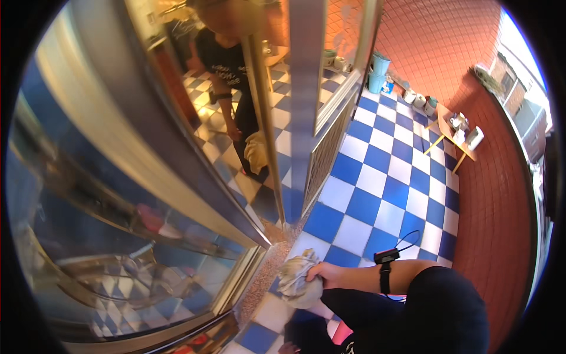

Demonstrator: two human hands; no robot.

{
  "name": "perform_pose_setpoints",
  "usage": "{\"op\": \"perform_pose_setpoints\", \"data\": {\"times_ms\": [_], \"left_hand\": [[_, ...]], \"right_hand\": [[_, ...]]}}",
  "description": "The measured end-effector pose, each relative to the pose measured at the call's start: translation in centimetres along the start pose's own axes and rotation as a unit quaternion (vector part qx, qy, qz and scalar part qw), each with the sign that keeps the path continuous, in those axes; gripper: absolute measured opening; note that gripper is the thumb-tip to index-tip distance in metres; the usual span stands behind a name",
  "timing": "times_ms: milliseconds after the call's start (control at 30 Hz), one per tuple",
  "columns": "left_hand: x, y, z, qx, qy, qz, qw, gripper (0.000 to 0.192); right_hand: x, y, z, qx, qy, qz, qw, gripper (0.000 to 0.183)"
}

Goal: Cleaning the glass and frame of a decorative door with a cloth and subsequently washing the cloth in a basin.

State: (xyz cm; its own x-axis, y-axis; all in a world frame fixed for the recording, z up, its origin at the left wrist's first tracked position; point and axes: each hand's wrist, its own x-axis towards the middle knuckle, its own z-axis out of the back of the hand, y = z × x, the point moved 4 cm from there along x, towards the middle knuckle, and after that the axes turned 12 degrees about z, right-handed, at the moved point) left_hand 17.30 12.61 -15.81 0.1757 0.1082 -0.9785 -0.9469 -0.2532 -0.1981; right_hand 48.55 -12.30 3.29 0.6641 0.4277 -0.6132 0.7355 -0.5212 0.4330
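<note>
My right hand (325,273) is closed around a crumpled pale cloth (300,283), held above the tiled floor near the speckled stone sill (261,276). A black strap with a small device (387,261) sits on the right forearm. What appears to be part of my left hand (289,348) shows at the bottom edge; its fingers are too cut off to read. Left of the cloth stand framed glass panes (146,261), full of reflections. A person with a cloth is mirrored in a glass panel (230,110). A pink shoe (342,332) shows below me.
Blue and white checkered tiles (384,190) cover the floor, bounded by a red brick-patterned wall (491,221). A small wooden table (446,126) bearing objects stands by this wall. Light-blue buckets (378,73) and several pots (419,101) stand in the far corner.
</note>
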Motion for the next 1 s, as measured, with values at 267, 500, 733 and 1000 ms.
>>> {"op": "perform_pose_setpoints", "data": {"times_ms": [267,500,733,1000], "left_hand": [[-5.6,-12.2,-1.0,0.43,0.016,-0.039,0.902,0.021],[-7.6,-28.1,-13.3,0.772,0.031,-0.39,0.502,0.017],[-7.2,-39.2,-24.6,0.472,0.037,-0.167,0.865,0.023],[-1.6,-42.0,-34.0,0.762,0.03,-0.22,0.608,0.025]], "right_hand": [[-14.4,14.8,3.2,0.17,-0.001,0.183,0.968,0.063],[-24.4,24.7,11.8,0.255,-0.066,0.4,0.878,0.067],[-28.9,28.8,19.1,0.347,-0.132,0.533,0.761,0.064],[-29.4,30.0,22.5,0.413,-0.203,0.589,0.665,0.067]]}}
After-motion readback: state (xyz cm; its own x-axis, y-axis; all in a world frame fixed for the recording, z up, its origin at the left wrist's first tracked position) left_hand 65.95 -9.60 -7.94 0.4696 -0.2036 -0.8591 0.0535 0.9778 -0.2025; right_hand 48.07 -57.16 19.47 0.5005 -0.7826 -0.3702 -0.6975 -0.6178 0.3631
